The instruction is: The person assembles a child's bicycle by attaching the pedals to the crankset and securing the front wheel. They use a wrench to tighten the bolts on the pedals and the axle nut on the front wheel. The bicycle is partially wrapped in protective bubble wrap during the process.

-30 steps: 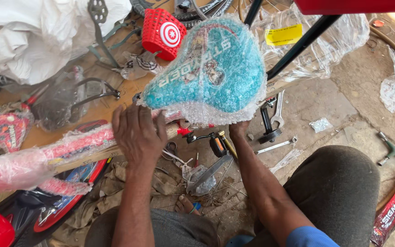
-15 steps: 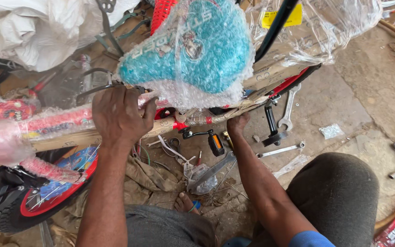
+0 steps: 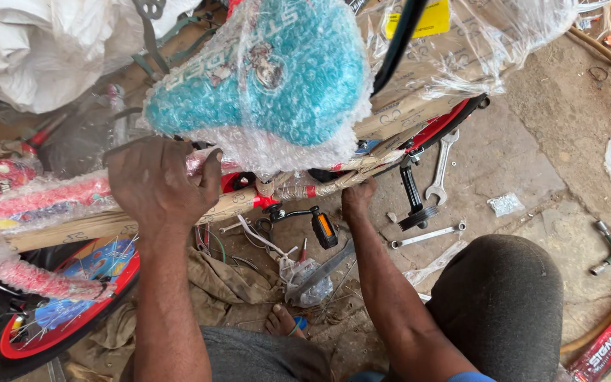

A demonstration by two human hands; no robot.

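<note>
Left hand (image 3: 160, 185) now clamped over the wrapped bicycle frame (image 3: 93, 212) beneath the teal bubble-wrapped saddle (image 3: 270, 85), drawn nearer than before; right hand (image 3: 357, 198) gripping the frame's underside at centre, steadying it.

Right hand (image 3: 359, 198): fingers concealed beneath the wrapped frame tube (image 3: 334, 185); grip cannot be confirmed. Left hand (image 3: 160, 185): fingertips hidden over the far side of the frame. Saddle (image 3: 270, 78): top cut off by the far picture edge, its surface obscured by bubble wrap. Wheel (image 3: 51, 322): cut off at the near left corner. Small fittings among the rags (image 3: 249, 262) are too small to identify.
</note>
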